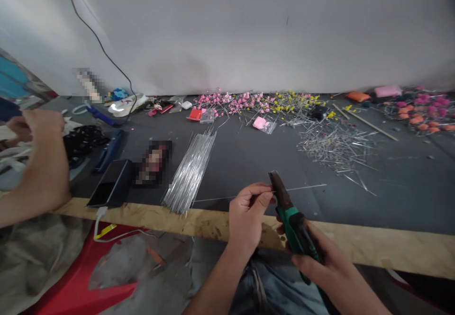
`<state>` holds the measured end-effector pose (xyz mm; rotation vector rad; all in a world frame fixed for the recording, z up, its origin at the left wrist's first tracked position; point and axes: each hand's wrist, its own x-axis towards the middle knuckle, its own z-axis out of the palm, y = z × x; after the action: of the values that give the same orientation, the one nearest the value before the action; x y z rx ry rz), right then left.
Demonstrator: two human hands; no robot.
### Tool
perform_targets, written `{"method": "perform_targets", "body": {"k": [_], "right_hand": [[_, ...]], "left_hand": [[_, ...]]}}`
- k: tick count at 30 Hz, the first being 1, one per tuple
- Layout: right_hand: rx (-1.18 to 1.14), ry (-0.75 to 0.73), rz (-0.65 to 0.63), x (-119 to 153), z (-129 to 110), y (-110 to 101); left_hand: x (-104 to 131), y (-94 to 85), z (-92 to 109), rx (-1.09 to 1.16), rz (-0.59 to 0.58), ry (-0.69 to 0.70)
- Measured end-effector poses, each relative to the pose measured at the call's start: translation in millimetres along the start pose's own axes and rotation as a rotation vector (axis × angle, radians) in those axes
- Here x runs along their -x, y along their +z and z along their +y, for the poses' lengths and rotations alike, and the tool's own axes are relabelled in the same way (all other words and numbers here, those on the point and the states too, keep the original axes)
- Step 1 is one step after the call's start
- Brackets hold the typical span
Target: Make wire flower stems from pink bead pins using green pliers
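My left hand point(247, 218) pinches a thin straight wire point(305, 187) between thumb and forefinger. The wire runs sideways above the table's front edge, reaching out to both sides of the hand. Wrapped round the handles of green and black pliers point(292, 220), my right hand point(323, 263) keeps the tool's dark jaws up against the wire. Whether the jaws are closed on it cannot be made out. To the left lies a bundle of straight silvery wires point(192, 170). A loose heap of short wire pieces point(336, 147) is spread beyond the pliers to the right.
Pink-tipped stems point(231, 103), yellow-tipped stems point(295, 101) and orange and magenta balls point(424, 111) line the wall. A black box-shaped device point(112, 184) with a white cable sits at the left edge. Another person's arm point(44, 158) rests on the table at far left.
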<state>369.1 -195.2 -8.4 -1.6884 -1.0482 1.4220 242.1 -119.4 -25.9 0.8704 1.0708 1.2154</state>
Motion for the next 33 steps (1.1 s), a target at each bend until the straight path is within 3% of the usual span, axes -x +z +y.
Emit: {"method": "perform_targets", "body": {"k": [6, 12, 19, 33], "right_hand": [[0.107, -0.058, -0.018, -10.4, 6.5, -2.0], [-0.04, -0.038, 0.036, -7.4, 2.0, 1.1], [-0.045, -0.038, 0.024, -7.2, 2.4, -0.1], [0.008, -0.075, 0.031, -12.9, 14.1, -6.0]], "left_hand": [[-0.8, 2.9, -3.0, -0.055, 0.032, 0.032], [-0.8, 8.4, -4.5, -0.023, 0.088, 0.053], [-1.0, 13.6, -7.6, 0.03, 0.103, 0.047], [-3.7, 14.7, -11.9, 0.001, 0.035, 0.084]]}}
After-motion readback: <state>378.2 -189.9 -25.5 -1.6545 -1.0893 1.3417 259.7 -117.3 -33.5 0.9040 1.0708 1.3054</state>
